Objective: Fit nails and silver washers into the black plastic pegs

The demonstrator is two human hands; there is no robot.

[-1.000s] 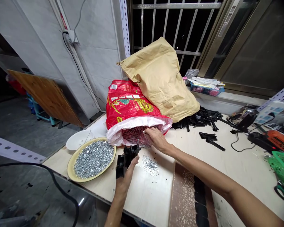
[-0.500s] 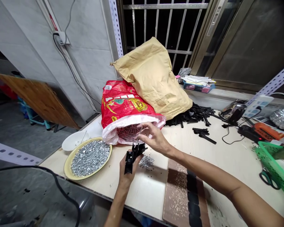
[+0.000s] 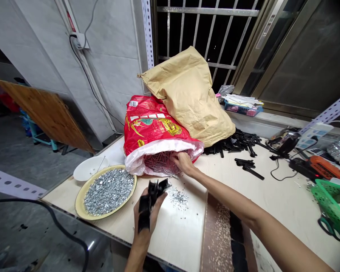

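Observation:
My left hand (image 3: 145,223) is closed around a bundle of black plastic parts (image 3: 150,197), held over the table's near edge. My right hand (image 3: 183,163) reaches into the mouth of a red and white sack (image 3: 153,130), its fingers curled among thin metal nails (image 3: 160,161) lying inside; what the fingers hold is hidden. A small heap of silver washers (image 3: 179,197) lies on the table between the two hands. A yellow-rimmed plate (image 3: 83,189) heaped with washers sits to the left.
A brown paper sack (image 3: 189,94) leans over the red one. Black plastic parts (image 3: 238,142) are piled at the back, with cables and an orange tool (image 3: 324,166) at right. A green basket (image 3: 333,202) stands at far right, a white dish (image 3: 87,168) at left.
My right hand, which had come out to the black parts, has gone back into the red sack. My left hand has dropped slightly toward the table's near edge.

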